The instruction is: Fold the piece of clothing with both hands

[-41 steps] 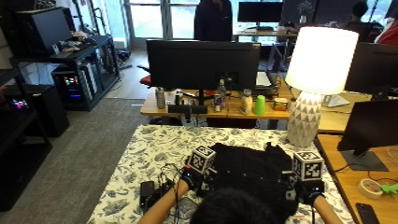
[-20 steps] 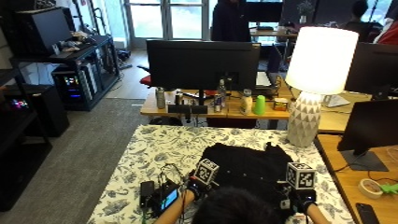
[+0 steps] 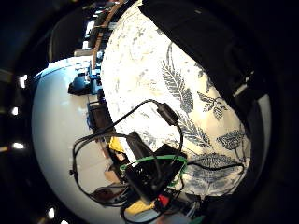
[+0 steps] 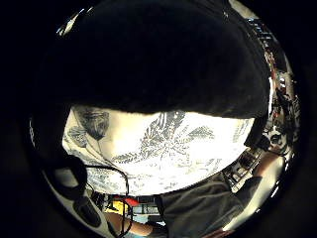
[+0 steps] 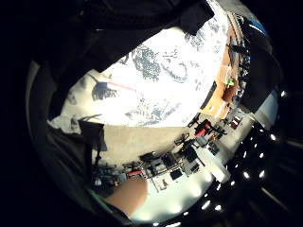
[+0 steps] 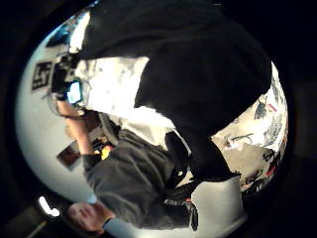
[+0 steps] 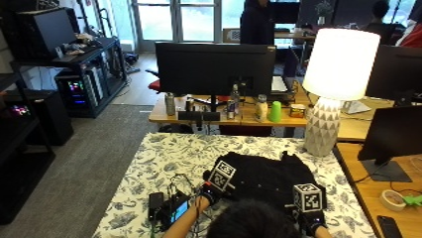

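A black garment [image 7: 264, 176] lies bunched on the leaf-print tablecloth [image 7: 171, 153], near the person's edge of the table. The left hand [image 7: 212, 191] is at its left edge and the right hand [image 7: 310, 210] at its right, near corner. I cannot tell if the fingers of either hand are holding the cloth. A small black device [image 7: 173, 209] with cables sits just left of the left arm. A white lamp [image 7: 333, 89] stands past the garment on the right.

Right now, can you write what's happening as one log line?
step: folding | black garment on leaf-print tablecloth | left hand at garment's left edge | right hand at near-right edge | grips: unclear
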